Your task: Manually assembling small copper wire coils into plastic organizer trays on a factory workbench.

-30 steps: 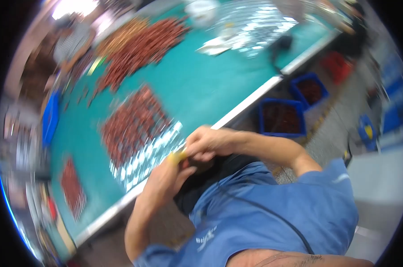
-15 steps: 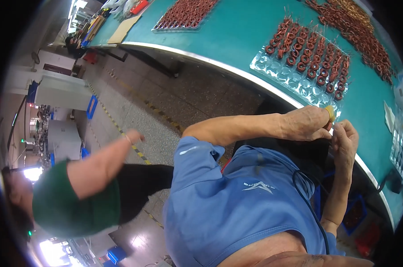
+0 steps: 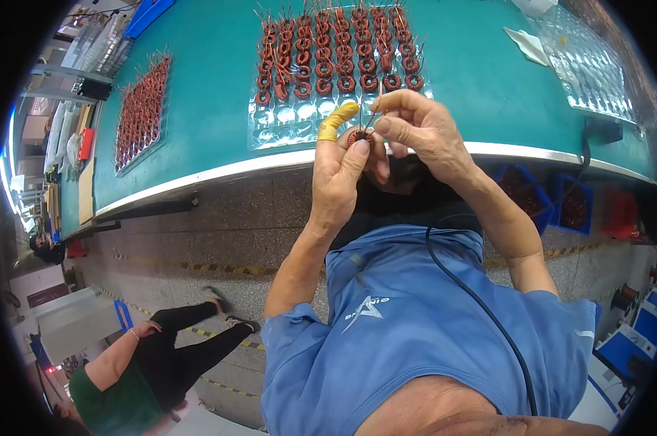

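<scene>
1. The left grip (image 3: pixel 335 174) is closed, thumb against fingers, on a copper-red ring coil (image 3: pixel 357 136); a yellow finger cover (image 3: pixel 339 120) caps one fingertip.
2. The right grip (image 3: pixel 431 136), fingers bent and thumb and forefinger slightly parted, meets the coil's upright wire leads (image 3: pixel 372 115); whether it pinches one cannot be told.
3. Just beyond both grips, a clear tray (image 3: pixel 270 135) of ring coils (image 3: pixel 343 52) lies on the green counter (image 3: pixel 212 87), its near edge partly hidden by the hands.
4. Right of the grips lies a white cloth (image 3: pixel 528 46).

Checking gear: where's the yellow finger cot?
In the head view, the yellow finger cot is on the index finger of the left hand, left of the held ring.
</scene>
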{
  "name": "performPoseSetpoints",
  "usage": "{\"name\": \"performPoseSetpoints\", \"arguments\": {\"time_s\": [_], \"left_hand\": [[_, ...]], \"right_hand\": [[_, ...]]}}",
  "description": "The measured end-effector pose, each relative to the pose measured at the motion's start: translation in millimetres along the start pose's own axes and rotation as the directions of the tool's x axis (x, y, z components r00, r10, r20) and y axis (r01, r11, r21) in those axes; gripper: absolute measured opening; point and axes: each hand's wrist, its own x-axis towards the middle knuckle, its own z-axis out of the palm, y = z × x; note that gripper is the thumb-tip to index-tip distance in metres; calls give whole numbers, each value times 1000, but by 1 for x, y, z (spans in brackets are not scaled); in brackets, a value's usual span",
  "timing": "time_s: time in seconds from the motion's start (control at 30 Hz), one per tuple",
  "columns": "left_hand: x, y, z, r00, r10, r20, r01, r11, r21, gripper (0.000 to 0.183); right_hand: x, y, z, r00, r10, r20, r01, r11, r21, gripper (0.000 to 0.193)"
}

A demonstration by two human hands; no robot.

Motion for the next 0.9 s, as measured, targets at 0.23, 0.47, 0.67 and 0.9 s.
{"name": "performPoseSetpoints", "arguments": {"time_s": [0.23,0.47,0.67,0.9], "left_hand": [[-1,3,-4,996,-45,-83,50,998,49,29],[-1,11,-10,986,-167,-15,164,978,-129,26],[-16,8,-8,984,-152,-97,128,966,-224,38],[-25,9,-22,994,-1,-105,-6,998,-61,15]], "right_hand": [[4,14,12,991,-71,116,51,985,167,34],[13,4,18,1000,8,-2,-8,992,128,24],[4,17,22,997,-75,-21,77,992,99,24],[8,19,34,998,-42,38,36,989,145,22]]}}
